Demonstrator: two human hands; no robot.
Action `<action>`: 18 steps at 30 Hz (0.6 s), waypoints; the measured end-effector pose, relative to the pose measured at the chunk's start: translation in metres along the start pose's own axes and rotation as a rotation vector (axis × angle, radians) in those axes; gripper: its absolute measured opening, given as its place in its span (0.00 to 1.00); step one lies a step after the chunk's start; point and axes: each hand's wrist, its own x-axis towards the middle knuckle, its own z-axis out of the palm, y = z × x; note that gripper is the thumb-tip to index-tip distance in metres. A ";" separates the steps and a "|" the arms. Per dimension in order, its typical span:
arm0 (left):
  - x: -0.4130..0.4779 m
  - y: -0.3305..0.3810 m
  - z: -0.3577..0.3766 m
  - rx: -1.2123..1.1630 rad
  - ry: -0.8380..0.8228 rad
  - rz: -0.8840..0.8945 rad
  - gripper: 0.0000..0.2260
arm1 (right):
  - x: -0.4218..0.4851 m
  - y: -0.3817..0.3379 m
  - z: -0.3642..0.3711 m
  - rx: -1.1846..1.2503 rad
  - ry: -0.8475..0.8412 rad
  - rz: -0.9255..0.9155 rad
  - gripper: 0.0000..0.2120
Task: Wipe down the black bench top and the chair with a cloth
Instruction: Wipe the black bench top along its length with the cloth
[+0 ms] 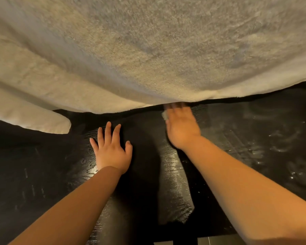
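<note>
Wiping the black table [42, 174] is the step in hand, judging by the scene; the chair is not in view.

The right hand [181, 128], at centre frame, presses a small pale cloth [164, 115] onto the table. Only a corner of the cloth shows, at the hand's left edge. Its fingers [175, 107] lie forward and look roughly straight and together, but motion blur smears the tips, which reach the hem of a large beige towel [148, 50] filling the upper half of the frame.

The left hand [111, 149], left of centre, rests flat on the table with fingers spread apart, holding nothing and seemingly bracing.

The table fills the lower half of the frame. It is dark with a wood-grain sheen. A shiny wet streak [175, 183] runs down the middle between the forearms, and pale swirled smears [281, 138] and specks mark the right side.

The next move probably calls for sweeping the cloth rightward over those smears. The towel would likely need lifting or shifting to reach the table beneath it.
</note>
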 end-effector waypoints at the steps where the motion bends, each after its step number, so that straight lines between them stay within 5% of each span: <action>1: 0.000 0.000 0.000 0.003 -0.003 0.000 0.31 | -0.003 -0.016 0.003 0.048 -0.033 -0.068 0.30; 6: 0.001 0.000 -0.001 0.012 -0.007 0.001 0.31 | -0.013 -0.015 0.007 0.150 -0.112 -0.234 0.31; 13: 0.001 0.000 -0.001 0.017 -0.006 -0.002 0.31 | -0.030 0.087 -0.009 0.082 0.023 0.133 0.29; 18: 0.000 0.001 -0.002 0.005 0.000 -0.004 0.31 | -0.026 0.039 0.000 0.108 0.024 0.133 0.31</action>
